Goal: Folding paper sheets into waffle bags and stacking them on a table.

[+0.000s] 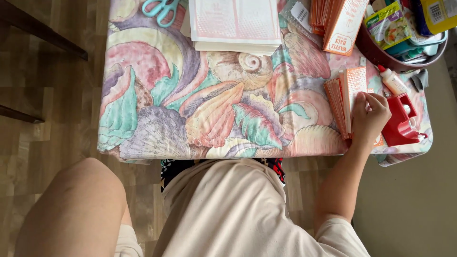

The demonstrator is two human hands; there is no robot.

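Observation:
My right hand (369, 118) rests on a fanned stack of orange and white paper bags (343, 97) near the right edge of the table, with its fingers curled on the top bag. My left hand is out of view; only my left upper arm shows at the lower left. The table wears a cloth printed with large seashells (200, 109).
A pile of white printed sheets (235, 24) and teal scissors (161, 9) lie at the far edge. More orange bags (340, 21) lean at the top right beside a dark bowl of packets (381, 53). A glue bottle (393, 81) and red tape dispenser (402, 121) sit right of my hand.

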